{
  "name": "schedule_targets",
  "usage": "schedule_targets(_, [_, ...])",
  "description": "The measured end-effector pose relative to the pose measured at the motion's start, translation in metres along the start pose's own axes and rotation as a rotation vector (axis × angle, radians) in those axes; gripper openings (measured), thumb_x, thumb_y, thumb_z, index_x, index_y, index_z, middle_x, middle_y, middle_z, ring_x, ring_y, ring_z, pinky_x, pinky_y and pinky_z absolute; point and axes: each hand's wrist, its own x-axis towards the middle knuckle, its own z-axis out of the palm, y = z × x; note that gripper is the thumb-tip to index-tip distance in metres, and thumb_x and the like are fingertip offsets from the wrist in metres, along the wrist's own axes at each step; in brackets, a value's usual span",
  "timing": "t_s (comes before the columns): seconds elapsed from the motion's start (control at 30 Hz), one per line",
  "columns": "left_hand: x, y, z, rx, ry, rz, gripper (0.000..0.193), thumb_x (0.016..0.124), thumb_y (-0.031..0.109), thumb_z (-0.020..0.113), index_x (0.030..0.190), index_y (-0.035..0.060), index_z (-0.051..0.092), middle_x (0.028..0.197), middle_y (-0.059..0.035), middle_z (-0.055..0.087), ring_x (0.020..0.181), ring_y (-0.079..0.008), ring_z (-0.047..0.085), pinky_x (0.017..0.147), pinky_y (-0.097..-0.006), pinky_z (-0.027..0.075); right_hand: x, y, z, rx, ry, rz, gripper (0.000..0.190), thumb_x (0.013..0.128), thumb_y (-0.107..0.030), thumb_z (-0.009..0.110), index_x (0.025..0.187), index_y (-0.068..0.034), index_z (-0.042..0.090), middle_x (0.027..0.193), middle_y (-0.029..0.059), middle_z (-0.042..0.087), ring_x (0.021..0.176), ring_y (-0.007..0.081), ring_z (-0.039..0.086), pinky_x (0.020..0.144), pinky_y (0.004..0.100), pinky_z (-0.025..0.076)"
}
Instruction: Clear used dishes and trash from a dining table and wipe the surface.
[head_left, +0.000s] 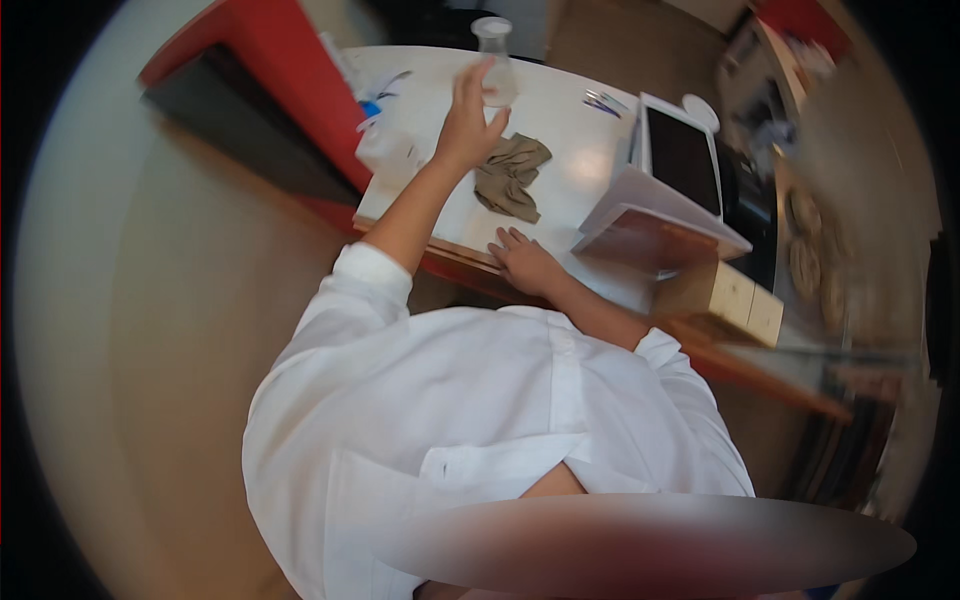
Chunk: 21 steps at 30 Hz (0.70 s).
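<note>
A clear conical glass flask (504, 79) stands upright near the far edge of the white table (577, 142). My left hand (472, 124) reaches out to it, fingers overlapping its left side and thumb spread below its base. Whether the fingers grip the glass or only touch it, I cannot tell. Between my two hands lies a crumpled olive-brown cloth (514, 178). My right hand (527, 262) rests palm down on the near table edge, its fingers apart and holding nothing, just short of the cloth.
Left of my left forearm is a white plastic container (386, 150). Several pens (604, 103) lie at the far right. A tablet-like dark screen (681, 161), a white folded panel (667, 210) and a wooden box (720, 300) stand at right. A red panel (292, 67) borders the left.
</note>
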Motion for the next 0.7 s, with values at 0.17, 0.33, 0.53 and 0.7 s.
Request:
schedule_targets(0.17, [-0.106, 0.079, -0.071, -0.377, -0.395, -0.539, 0.042, 0.095, 0.008, 0.062, 0.136, 0.0040, 0.055, 0.118, -0.0160, 0.070, 0.101, -0.0205, 0.070, 0.088, -0.0332, 0.053, -0.020, 0.000, 0.034, -0.410, 0.138, -0.071, 0.071, 0.094, -0.028, 0.060, 0.157, -0.011, 0.033, 0.166, 0.0204, 0.025, 0.151, 0.0397, 0.028, 0.117, 0.0603, 0.032])
schedule_targets(0.33, [-0.229, 0.174, -0.136, 0.094, -0.850, -0.813, 0.061, 0.094, 0.035, 0.068, 0.147, 0.0093, 0.051, 0.131, -0.0194, 0.065, 0.116, -0.0356, 0.065, 0.099, -0.0446, 0.051, -0.041, -0.068, 0.029, -0.505, 0.016, -0.028, 0.075, 0.092, -0.038, 0.063, 0.155, -0.008, 0.037, 0.164, 0.0207, 0.028, 0.150, 0.0389, 0.030, 0.116, 0.0668, 0.027])
schedule_targets(0.53, [-0.396, 0.313, -0.208, 0.237, -0.117, -1.180, 0.060, 0.094, 0.033, 0.067, 0.147, 0.0096, 0.050, 0.134, -0.0209, 0.064, 0.120, -0.0377, 0.062, 0.101, -0.0460, 0.050, -0.084, -0.136, 0.031, 0.037, 0.015, -0.806, 0.035, 0.087, -0.019, 0.071, 0.118, -0.004, 0.065, 0.146, 0.0226, 0.048, 0.128, 0.0399, 0.053, 0.104, 0.0488, 0.047])
schedule_targets(0.7, [-0.520, 0.453, -0.217, 0.547, -0.027, -1.468, 0.059, 0.094, 0.032, 0.066, 0.146, 0.0100, 0.050, 0.133, -0.0227, 0.063, 0.116, -0.0408, 0.063, 0.098, -0.0483, 0.051, -0.173, -0.238, 0.106, -0.271, -0.526, -1.134, 0.016, 0.089, -0.019, 0.071, 0.092, -0.003, 0.071, 0.110, 0.0161, 0.069, 0.099, 0.0362, 0.068, 0.083, 0.0473, 0.056])
